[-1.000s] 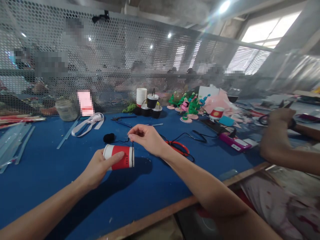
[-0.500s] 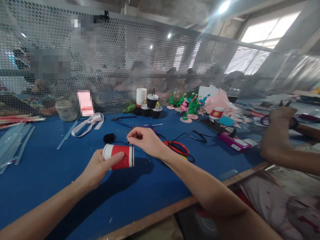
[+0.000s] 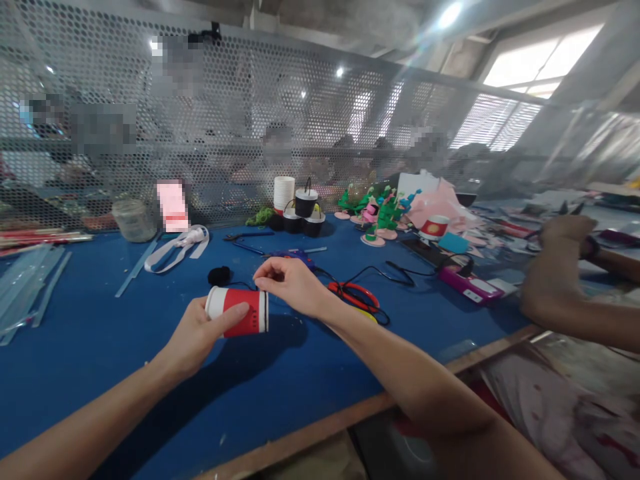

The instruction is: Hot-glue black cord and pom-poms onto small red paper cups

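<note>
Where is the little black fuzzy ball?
The black fuzzy ball lies on the blue table, just behind the red cup held in the left hand.

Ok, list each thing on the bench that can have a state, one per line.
red paper cup: on its side, gripped by left hand
right hand: fingers pinched at the cup's rim, on something too thin to make out
white cups: stacked upright
black pots: piled, handles up
red scissors: lying flat
glass jar: upright
</note>
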Motion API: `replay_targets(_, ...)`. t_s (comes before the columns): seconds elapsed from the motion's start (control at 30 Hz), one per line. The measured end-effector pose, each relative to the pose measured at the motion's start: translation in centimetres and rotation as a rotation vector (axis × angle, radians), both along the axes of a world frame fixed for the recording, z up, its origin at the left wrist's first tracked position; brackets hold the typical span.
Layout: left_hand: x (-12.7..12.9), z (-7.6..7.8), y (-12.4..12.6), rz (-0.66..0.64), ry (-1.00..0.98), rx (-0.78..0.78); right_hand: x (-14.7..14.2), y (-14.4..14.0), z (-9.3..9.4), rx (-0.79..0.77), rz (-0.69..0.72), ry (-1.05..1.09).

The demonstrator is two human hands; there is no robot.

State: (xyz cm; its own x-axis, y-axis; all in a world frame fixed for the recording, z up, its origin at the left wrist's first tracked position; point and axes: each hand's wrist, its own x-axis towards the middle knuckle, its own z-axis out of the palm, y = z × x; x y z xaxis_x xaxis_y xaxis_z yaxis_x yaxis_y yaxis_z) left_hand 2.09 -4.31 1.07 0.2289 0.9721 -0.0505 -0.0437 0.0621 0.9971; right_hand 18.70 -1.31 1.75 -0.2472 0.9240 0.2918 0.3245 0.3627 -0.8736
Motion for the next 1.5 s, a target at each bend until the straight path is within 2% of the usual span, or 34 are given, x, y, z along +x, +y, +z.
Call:
replay_targets(0.2,0.1,0.2,-0.2,0.018,0.023,0.023,0.0,0.1,-0.1,-0.006,0.006,0.020)
replay_targets(0.53,-0.2,0.0,-0.6,0.052,0.259,0.245,-0.1,-0.3,0.1,0.024,0.032,0.089)
replay_targets(0.83,-0.7,-0.2,-0.8,0.006,0.424,0.582,-0.1,-0.6,0.5,0.053,0.074,0.161)
replay_targets(1.1,-1.1,-0.3,-0.7,-0.007,0.513,0.950,-0.1,-0.7,0.6,0.022,0.065,0.169)
replay_targets(1.3,-1.3,-0.7,-0.3,0.004,0.531,1.097,0.2,-0.9,1.0,-0.107,0.021,0.092)
replay_targets(1.4,-1.5,-1.0,0.0,-0.018,0.532,1.148,0.3,-1.0,1.3,-0.259,0.096,0.088)
replay_targets(1.5,-1.7,-1.3,0.6,-0.074,0.533,1.130,0.2,-0.7,1.1,-0.426,0.138,0.186)
